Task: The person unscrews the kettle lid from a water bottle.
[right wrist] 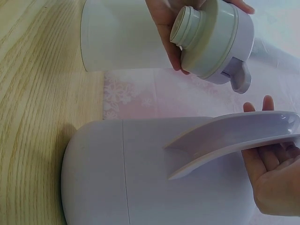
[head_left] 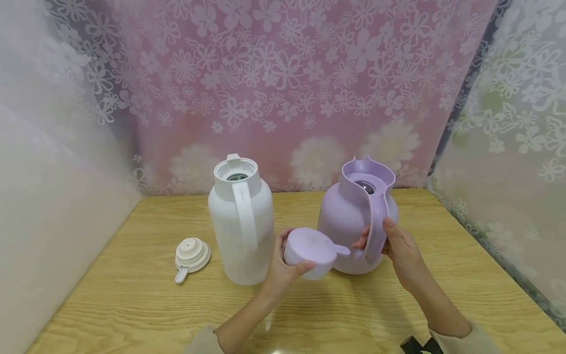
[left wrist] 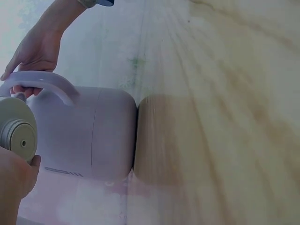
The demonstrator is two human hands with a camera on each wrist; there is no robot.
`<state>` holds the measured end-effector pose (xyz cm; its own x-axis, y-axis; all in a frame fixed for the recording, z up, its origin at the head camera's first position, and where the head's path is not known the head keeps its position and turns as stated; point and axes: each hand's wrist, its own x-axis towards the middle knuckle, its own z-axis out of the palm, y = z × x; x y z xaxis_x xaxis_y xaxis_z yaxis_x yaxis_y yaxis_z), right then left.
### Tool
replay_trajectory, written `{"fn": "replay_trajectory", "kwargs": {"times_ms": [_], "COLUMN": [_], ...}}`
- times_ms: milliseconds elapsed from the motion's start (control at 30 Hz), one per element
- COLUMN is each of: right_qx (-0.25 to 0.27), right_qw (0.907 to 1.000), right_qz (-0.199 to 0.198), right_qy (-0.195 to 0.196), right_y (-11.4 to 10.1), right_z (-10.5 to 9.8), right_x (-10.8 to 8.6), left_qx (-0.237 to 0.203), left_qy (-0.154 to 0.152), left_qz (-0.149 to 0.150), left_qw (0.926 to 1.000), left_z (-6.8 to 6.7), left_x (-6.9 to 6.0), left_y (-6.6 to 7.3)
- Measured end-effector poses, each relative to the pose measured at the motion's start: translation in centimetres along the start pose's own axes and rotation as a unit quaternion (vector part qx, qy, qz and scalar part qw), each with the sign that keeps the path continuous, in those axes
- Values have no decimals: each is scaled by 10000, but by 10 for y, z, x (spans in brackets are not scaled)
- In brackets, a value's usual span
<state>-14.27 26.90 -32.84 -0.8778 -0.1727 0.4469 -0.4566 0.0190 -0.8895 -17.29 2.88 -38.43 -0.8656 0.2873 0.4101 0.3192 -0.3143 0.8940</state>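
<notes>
My left hand (head_left: 279,268) grips a light purple stopper lid (head_left: 311,245) by its sides, in the air between two thermos jugs. Its flat top and tab show in the head view; its pale threaded underside (right wrist: 187,28) shows in the right wrist view. The purple thermos jug (head_left: 340,223) stands upright with its mouth uncovered. Around that jug's handle (head_left: 377,231) curl the fingers of my right hand (head_left: 406,253), with the thumb against its near side. To the left stands a white thermos jug (head_left: 223,221), upright, its mouth uncovered too.
A white stopper lid (head_left: 192,253) with a tab lies on the wooden table (head_left: 132,305), left of the white jug. Flower-patterned sheets (head_left: 283,98) enclose the table at the back and sides. A small black object (head_left: 420,345) appears by the right sleeve.
</notes>
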Motion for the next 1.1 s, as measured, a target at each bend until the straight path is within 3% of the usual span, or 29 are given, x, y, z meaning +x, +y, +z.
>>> {"fn": "replay_trajectory", "kwargs": {"times_ms": [267,500,633,833,900,967,1100], "right_qx": [13,-29,51,121,112,107,54], "right_qw": [9999,10000,9999,9996,9997,9998,9999], "right_qz": [5,-56,-45,-39,-39,-42,-51], "right_qy": [-114,-51,-145,-246,-214,-183,-101], "right_y": [-1,-1,-1,0,-1,-1,-1], "right_z": [-1,0,-1,-3,-3,-2,0], "right_x": [1,0,1,2,2,2,1], "left_qx": [-6,-14,296,1130,1569,2167,3381], "left_qy": [8,-120,-241,-281,-238,-214,-401], "left_qz": [-427,-437,-590,-744,-695,-632,-350], "left_qw": [9991,9990,9975,9904,9849,9739,9396], "left_z": [-1,-2,-2,1,1,1,1], "left_x": [-1,-1,-2,1,3,5,9], "left_y": [-6,-6,-4,-2,-3,-3,-2]}}
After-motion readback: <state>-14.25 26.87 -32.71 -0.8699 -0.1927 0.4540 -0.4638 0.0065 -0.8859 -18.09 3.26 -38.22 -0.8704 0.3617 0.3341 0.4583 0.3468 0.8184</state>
